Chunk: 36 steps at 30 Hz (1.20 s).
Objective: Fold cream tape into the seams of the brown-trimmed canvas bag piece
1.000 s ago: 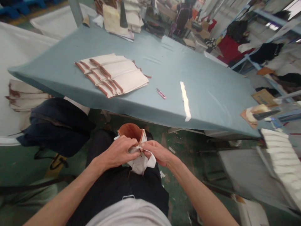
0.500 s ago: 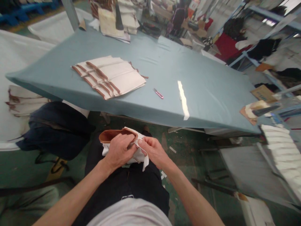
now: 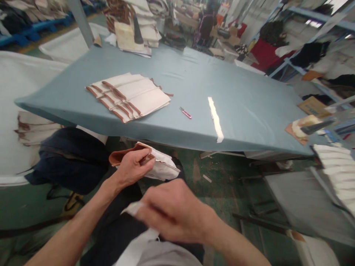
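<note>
My left hand (image 3: 134,165) pinches the edge of a white fabric piece with a brown lining (image 3: 163,166), held above my lap below the table's front edge. Nearer to me, my right hand (image 3: 174,210) is closed on a white strip (image 3: 135,245), whose ends hang out on the left and below; the hand is blurred and apart from the fabric piece. On the blue-green table (image 3: 244,111) lie a stack of cream pieces with brown edging (image 3: 141,94), small pink-handled snips (image 3: 185,112) and a pale strip (image 3: 215,120).
Stacked cloth (image 3: 141,22) stands at the table's back left. A dark blue cloth bundle (image 3: 69,159) is at the left, beside white bins (image 3: 24,81). Folded white pieces (image 3: 337,173) lie at the right, near a brown-and-cream item (image 3: 302,127) on the table.
My right hand has left the fabric piece and come up and closer to me with the white strip. My left hand and the fabric piece have shifted slightly left and up.
</note>
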### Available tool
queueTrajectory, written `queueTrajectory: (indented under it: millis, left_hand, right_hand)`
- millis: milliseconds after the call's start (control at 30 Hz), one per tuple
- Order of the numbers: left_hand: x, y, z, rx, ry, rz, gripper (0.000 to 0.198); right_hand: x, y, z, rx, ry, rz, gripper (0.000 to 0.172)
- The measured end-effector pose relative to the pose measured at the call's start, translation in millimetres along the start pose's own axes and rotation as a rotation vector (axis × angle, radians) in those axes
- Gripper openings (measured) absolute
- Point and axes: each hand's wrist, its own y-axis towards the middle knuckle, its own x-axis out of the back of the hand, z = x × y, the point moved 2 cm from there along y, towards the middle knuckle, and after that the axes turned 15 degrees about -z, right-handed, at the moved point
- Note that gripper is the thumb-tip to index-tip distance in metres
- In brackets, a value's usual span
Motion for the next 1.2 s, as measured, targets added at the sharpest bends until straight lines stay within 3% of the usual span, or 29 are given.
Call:
queueTrajectory:
  millis: [167, 267, 400, 533, 633, 833, 1000, 1200]
  left_hand:
    - [34.6, -2, -15, 0.048, -0.041, 0.066, 0.028]
    - [44.4, 1, -24, 0.066, -0.078, 0.126, 0.021]
    - [48.8, 3, -38, 0.069, -0.202, 0.261, 0.016]
    - [52.4, 2, -55, 0.048, -0.344, 0.395, 0.024]
    - [57.4, 0, -61, 0.055, -0.358, 0.415, 0.028]
    - [62.9, -5, -62, 0.088, -0.292, 0.373, 0.03]
    - [57.4, -5, -60, 0.18, -0.495, 0.456, 0.062]
    - [55.0, -9, -56, 0.155, -0.454, 0.515, 0.052]
  right_hand:
    - [55, 18, -34, -0.104, -0.096, -0.236, 0.036]
    - [67, 27, -53, -0.098, -0.06, -0.327, 0.033]
    - [55, 49, -55, 0.028, 0.005, -0.386, 0.03]
    - [28, 75, -46, 0.213, 0.013, -0.33, 0.031]
    - [15, 84, -43, 0.32, -0.045, -0.298, 0.034]
    - [20, 74, -40, 0.202, 0.005, -0.297, 0.027]
    - [23, 66, -35, 0.218, -0.072, -0.297, 0.027]
    - [21, 64, -32, 0.251, -0.152, -0.289, 0.03]
